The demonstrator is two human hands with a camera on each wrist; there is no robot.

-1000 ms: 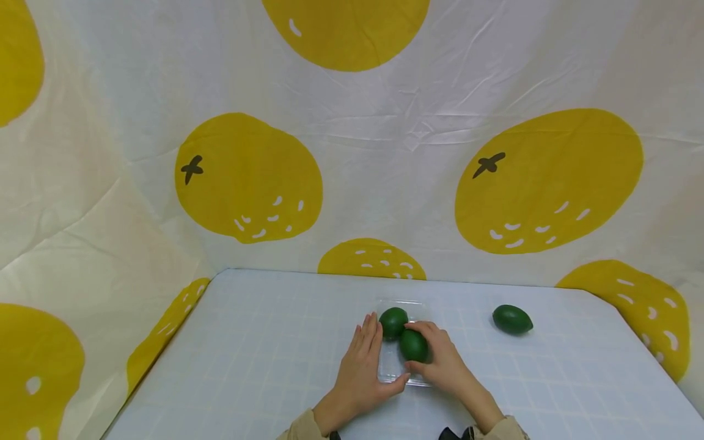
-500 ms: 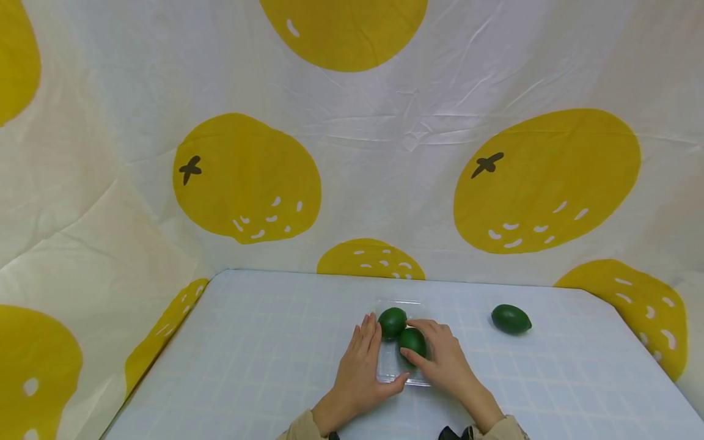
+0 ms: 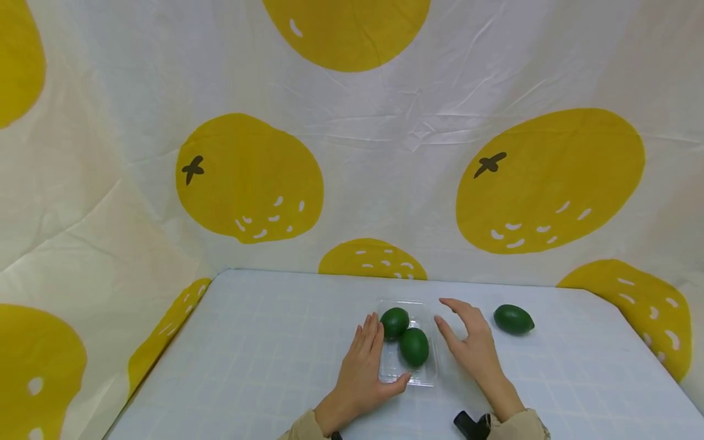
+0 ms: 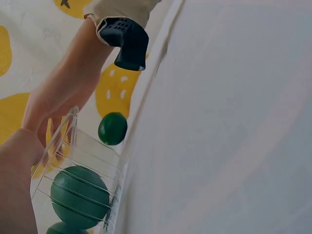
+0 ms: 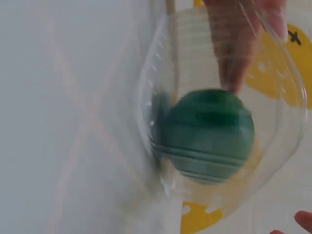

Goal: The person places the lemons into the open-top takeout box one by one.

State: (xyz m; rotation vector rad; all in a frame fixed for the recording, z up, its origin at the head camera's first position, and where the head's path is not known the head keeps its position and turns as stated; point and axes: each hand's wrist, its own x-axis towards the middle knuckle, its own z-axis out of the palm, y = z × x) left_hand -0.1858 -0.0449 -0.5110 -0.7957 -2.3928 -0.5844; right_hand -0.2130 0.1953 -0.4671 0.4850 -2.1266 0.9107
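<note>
Two green limes, a back one and a front one, sit against each other in a clear plastic box in the head view. Along the box's left side lies my left hand, fingers straight and thumb stretched out by the front edge. My right hand holds nothing; its thumb and fingers are spread apart just right of the box. Beyond it, a third lime lies on the table. Through the ribbed wall of the box, the right wrist view shows a lime.
A pale checked cloth covers the table. Behind it and at the left hangs a white curtain printed with big yellow fruits. A black wrist camera mount sits by the right sleeve.
My right hand has let go of the front lime and moved right, out of the box, its fingers spreading. The front lime stays in the box. The left hand keeps its place.
</note>
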